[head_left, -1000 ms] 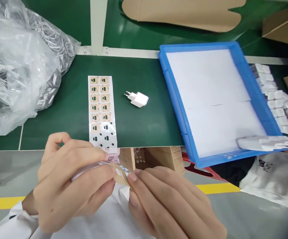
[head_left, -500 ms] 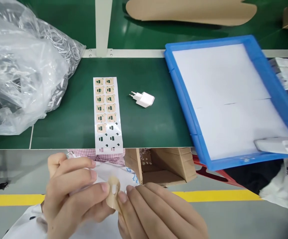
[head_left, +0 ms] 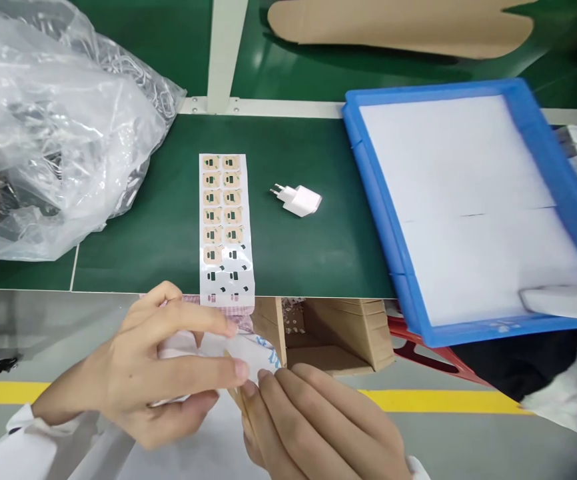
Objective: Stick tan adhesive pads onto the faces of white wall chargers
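- Both hands are down in front of the desk edge, working close together over the lap.
- The left hand has its fingers wrapped narrow around a small white piece. It is mostly hidden, so I can't tell what it is.
- The right hand comes in from below, fingers pinched tight on a tan sticker, with only a sliver showing between the fingertips of both hands.
- By the look of it, the sticker is being laid onto the white piece, edge first.
- My read is that this calls for a firm left-hand hold and an even press along the sticker so it lies flat.
- Up on the desk, the sticker sheet lies at the near edge with its lower spots peeled bare.
- A white plug lies just to its right.
- The blue tray sits tilted further right, and a plastic bag is heaped on the left.
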A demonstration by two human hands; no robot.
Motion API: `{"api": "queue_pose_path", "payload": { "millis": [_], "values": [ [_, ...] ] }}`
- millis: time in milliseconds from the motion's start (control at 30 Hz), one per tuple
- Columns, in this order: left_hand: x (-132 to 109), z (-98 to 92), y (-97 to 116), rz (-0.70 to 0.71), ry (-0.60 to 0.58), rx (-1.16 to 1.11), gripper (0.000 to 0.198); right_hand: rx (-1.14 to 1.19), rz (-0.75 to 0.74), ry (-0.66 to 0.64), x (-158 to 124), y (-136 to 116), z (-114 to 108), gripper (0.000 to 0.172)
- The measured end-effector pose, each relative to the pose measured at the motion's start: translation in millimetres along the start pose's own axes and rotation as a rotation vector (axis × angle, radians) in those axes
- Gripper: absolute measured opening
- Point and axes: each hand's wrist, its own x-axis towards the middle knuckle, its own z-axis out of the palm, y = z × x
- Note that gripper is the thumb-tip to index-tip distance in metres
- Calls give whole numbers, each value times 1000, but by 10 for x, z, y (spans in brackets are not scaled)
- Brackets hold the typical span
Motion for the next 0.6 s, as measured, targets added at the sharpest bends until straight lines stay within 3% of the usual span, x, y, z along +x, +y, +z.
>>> {"api": "queue_pose_path", "payload": {
  "millis": [67,267,433,600],
  "values": [
    [38,-100,-41,80,-64,-115,29,1,14,-37,-29,-8,-7,19],
    [256,-314,-212,14,-389,-267,18,55,-85,-157,-51,-8,-85,25],
    [391,-269,-287,-65,-670,-429,19,86,-96,-194,-17,-11,-151,28],
    [406,-182,-340,-133,-735,-604,21,128,-43,-185,-43,-45,-153,29]
  ]
}}
